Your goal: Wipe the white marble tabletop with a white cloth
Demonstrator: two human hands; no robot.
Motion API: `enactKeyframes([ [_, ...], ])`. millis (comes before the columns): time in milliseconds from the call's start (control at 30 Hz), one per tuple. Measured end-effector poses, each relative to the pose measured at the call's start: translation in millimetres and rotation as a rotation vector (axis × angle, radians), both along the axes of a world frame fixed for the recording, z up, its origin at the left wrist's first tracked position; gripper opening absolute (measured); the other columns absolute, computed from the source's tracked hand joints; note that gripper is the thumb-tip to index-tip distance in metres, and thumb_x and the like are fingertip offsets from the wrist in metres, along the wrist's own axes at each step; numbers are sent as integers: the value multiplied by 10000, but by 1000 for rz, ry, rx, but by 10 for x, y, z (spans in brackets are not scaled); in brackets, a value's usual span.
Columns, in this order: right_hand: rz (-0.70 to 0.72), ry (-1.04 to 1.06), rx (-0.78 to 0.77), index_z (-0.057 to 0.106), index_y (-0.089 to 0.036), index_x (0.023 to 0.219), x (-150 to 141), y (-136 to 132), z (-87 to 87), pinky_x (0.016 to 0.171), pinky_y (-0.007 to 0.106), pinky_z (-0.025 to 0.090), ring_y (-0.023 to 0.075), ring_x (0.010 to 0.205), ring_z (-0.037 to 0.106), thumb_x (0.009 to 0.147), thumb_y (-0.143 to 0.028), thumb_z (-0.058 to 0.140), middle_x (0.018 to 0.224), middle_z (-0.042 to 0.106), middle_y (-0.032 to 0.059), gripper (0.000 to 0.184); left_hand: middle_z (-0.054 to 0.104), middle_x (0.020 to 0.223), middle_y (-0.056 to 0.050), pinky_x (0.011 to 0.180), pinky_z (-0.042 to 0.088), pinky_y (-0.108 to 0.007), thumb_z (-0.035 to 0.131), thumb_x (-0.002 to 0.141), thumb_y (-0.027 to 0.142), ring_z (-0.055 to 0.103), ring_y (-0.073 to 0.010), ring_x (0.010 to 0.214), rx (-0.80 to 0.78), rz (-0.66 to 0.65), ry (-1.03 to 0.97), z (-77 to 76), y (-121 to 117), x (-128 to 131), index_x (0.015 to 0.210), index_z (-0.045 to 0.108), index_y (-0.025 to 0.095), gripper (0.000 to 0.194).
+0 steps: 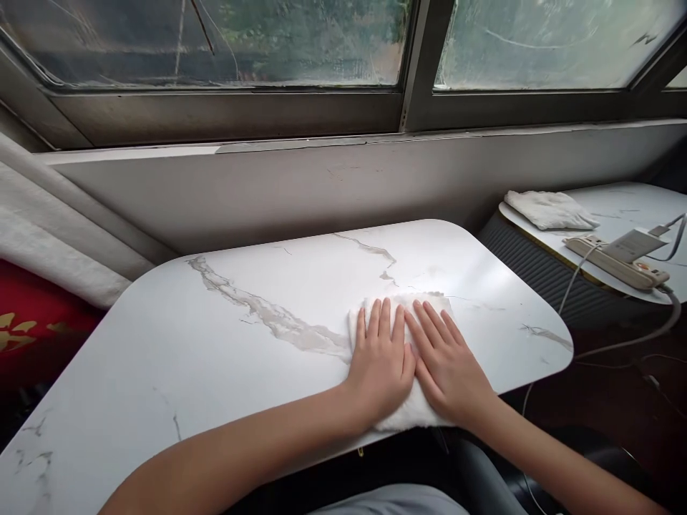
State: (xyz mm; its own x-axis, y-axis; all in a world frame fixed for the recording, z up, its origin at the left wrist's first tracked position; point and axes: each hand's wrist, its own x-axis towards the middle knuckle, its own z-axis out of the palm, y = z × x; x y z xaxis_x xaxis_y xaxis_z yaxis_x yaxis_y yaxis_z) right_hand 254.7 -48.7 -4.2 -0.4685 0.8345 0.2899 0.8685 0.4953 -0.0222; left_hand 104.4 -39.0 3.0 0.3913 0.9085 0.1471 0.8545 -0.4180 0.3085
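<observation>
A white cloth (413, 411) lies spread on a white marble-patterned table (257, 286), reaching its front edge. My left hand (380, 361) presses flat on the cloth, fingers stretched forward. Beside it, my right hand (448, 361) also lies flat on the cloth with its fingers extended. The two hands touch near the thumbs and index fingers. Most of the cloth's middle is hidden under them.
At the right, a second table (633, 193) holds a folded white cloth (550, 209) and a power strip (617, 263) with a plugged-in charger (636, 244). Cables hang beside the table. A windowsill wall (300, 186) stands behind; a curtain (59, 214) hangs left.
</observation>
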Motion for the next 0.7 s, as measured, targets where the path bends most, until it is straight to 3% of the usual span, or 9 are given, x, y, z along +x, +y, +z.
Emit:
enactKeyframes([
  [133, 13, 8, -1, -187, -188, 1500, -148, -180, -8, 1103, 585, 308, 305, 1422, 195, 897, -305, 343, 1552, 200, 99, 811, 210, 1565, -65, 1187, 134, -495, 265, 961, 310, 76, -264, 1452, -1, -24, 3, -15, -201, -182, 1482, 289, 151, 546],
  [233, 27, 13, 3, -137, -191, 1515, -221, -125, -24, 1103, 581, 304, 302, 1424, 198, 897, -306, 338, 1550, 221, 99, 788, 234, 1560, -65, 1188, 139, -485, 278, 957, 305, 99, -254, 1452, -24, 0, 0, -2, -150, -256, 1474, 306, 153, 539],
  [300, 24, -1, -7, -22, -159, 1534, -265, -10, -27, 1110, 573, 283, 299, 1428, 189, 910, -290, 317, 1542, 257, 116, 721, 275, 1549, -59, 1188, 148, -476, 297, 952, 305, 148, -241, 1447, -43, 23, -11, 10, -28, -283, 1465, 323, 163, 532],
  [467, -29, -53, -86, 324, -70, 1465, -419, 558, 18, 1132, 511, 237, 290, 1424, 211, 940, -264, 273, 1524, 308, 151, 562, 349, 1520, -50, 1183, 158, -451, 302, 950, 286, 241, -224, 1421, -53, 126, -42, 8, 521, -331, 1442, 361, 156, 512],
  [700, -2, -80, -104, 320, -66, 1466, -658, 1707, 57, 1131, 454, 218, 276, 1412, 249, 954, -272, 243, 1524, 309, 155, 557, 385, 1500, -62, 1165, 186, -436, 274, 955, 265, 298, -223, 1391, 23, 255, -31, -37, 1564, -475, 1418, 392, 145, 493],
])
